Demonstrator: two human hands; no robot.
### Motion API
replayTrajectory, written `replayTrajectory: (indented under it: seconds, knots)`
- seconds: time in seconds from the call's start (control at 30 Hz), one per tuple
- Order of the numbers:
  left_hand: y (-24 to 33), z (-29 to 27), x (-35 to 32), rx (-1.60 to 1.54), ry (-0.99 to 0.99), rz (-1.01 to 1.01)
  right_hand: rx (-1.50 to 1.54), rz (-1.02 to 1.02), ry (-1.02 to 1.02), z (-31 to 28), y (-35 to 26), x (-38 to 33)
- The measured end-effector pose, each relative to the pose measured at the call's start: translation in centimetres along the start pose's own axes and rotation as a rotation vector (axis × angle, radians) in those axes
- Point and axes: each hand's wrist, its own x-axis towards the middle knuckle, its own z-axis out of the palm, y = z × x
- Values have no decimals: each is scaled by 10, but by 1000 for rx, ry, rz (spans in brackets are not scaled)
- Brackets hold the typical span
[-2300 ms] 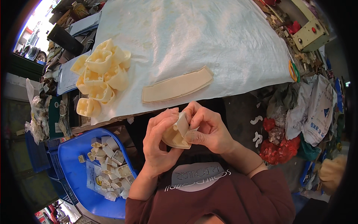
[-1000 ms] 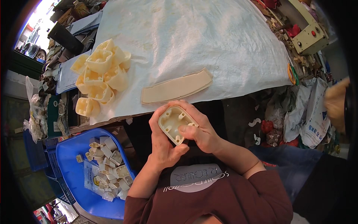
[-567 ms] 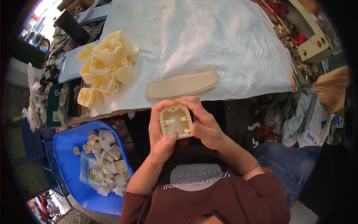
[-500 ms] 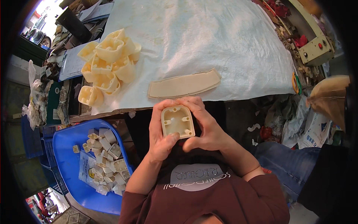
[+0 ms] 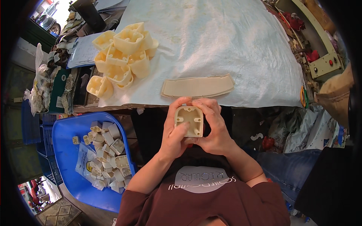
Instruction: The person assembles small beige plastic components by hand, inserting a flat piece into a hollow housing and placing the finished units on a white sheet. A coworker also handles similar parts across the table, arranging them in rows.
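Observation:
In front of my chest I hold a cream plastic housing (image 5: 194, 130), its hollow side facing up. Small posts and tabs stand out from its inner walls. My left hand (image 5: 173, 137) grips the left side, with the thumb reaching over the rim into the hollow. The fingers of my right hand (image 5: 215, 130) wrap round the right and far sides. Just beyond my fingertips, a flat stack of curved beige strips (image 5: 198, 86) lies near the table's front edge. To the left of it sits a pile of pale yellow plastic housings (image 5: 128, 41).
White woven sheeting (image 5: 211, 41) covers the table. Left below it, a blue plastic chair (image 5: 71, 184) bears many cream plastic pieces (image 5: 109, 145) and a clear bag. A clipboard (image 5: 83, 52) lies by the pile. At the right are a control box (image 5: 325, 66) and plastic bags (image 5: 311, 128).
My right thumb has come in against the housing's near side, and my left thumb has moved up into its hollow. The whole view has shifted slightly, with the table things now farther right.

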Motion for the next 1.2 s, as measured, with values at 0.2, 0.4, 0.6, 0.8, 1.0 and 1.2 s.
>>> replayTrajectory:
  seconds: [0.2, 0.4, 0.6, 0.8, 1.0, 1.2]
  knots:
    - [15, -5, 6, -159, -58, -172, 207, -12, -59, -1, 4, 0]
    - [15, -5, 4, -128, -123, -128, 169, -51, -124, -3, 4, 1]
    - [17, -3, 3, -154, -76, -195, 266, -69, -174, -8, 12, 2]
    - [17, -1, 6, -21, -58, -205, 234, -98, -184, -5, 13, -1]
    - [14, -8, 6, -139, -248, -169, 844, 341, -138, -5, 15, 0]
    - [15, 16, 6, -69, 23, -168, 1108, 464, -140, 0, 12, 21]
